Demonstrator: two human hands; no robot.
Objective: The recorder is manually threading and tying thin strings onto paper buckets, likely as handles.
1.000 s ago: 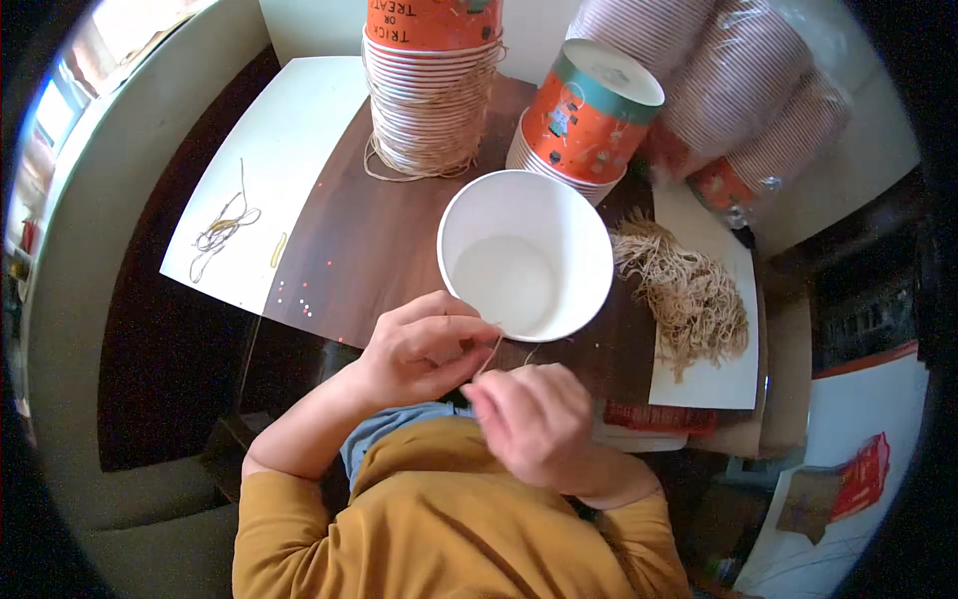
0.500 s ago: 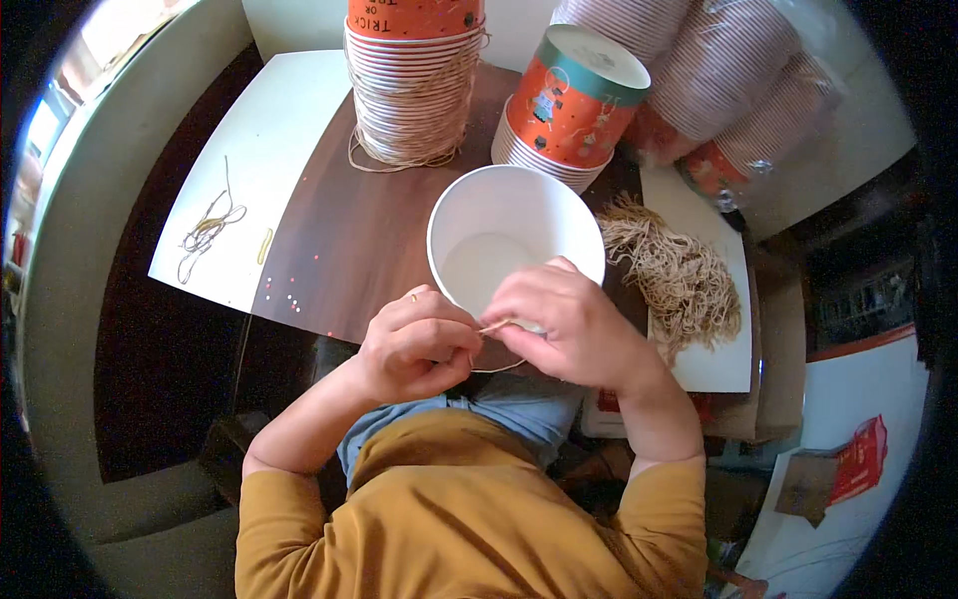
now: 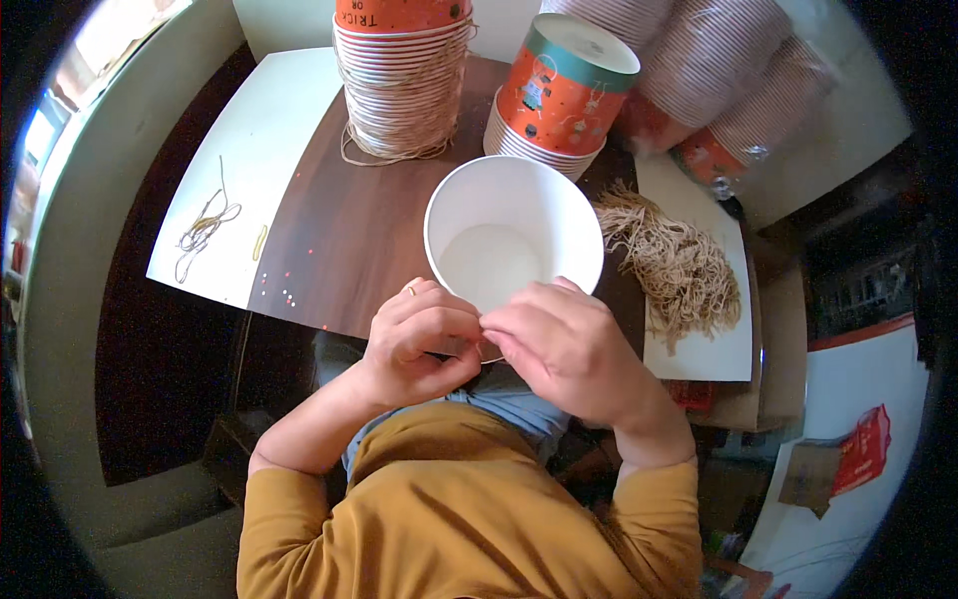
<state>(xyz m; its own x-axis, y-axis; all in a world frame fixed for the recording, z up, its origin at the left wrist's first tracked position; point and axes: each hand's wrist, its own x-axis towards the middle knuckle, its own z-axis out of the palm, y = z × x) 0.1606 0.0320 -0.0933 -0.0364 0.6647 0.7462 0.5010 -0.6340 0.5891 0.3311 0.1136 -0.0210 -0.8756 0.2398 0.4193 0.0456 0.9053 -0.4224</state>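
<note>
A white paper cup point(image 3: 514, 235) stands open and empty on the brown table point(image 3: 344, 235) in front of me. My left hand point(image 3: 414, 334) and my right hand point(image 3: 569, 344) meet at the cup's near rim, fingertips pinched together against it. What lies between the fingertips is hidden. A loose heap of tan strings point(image 3: 679, 265) lies on a white sheet just right of the cup.
At the back stands a tall stack of orange cups with string handles point(image 3: 399, 85), and beside it a shorter upturned orange stack point(image 3: 559, 90). Bagged sleeves of cups point(image 3: 718, 70) lie at the back right. A white sheet point(image 3: 269, 130) on the left carries a few loose strings point(image 3: 205, 225).
My right hand has come up from near my body to the cup's near rim and closed in against my left hand. The cup has stayed in place.
</note>
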